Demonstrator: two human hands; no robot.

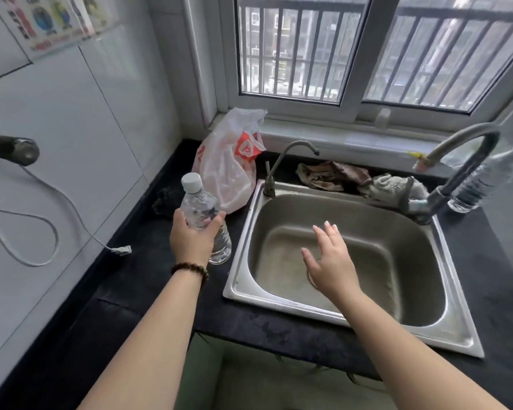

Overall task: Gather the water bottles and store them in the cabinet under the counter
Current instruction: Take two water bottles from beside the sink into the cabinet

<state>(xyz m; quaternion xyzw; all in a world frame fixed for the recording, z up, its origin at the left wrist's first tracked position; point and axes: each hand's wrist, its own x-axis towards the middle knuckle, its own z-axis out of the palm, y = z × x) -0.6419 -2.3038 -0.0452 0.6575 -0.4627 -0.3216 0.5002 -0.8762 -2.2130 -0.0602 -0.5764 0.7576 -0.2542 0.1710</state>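
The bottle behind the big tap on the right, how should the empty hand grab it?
Grab the far bottle around its ribbed middle, coming from the right, away from the tap arching in front. It leans, so the right hand should probably wrap it sideways.

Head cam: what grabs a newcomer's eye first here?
The clear water bottle with a white cap, gripped in the left hand over the black counter just left of the steel sink. Next, the right hand, open and empty, spread above the sink basin. A second water bottle stands at the far right behind the large faucet, and a white and orange plastic bag sits in the corner under the window.
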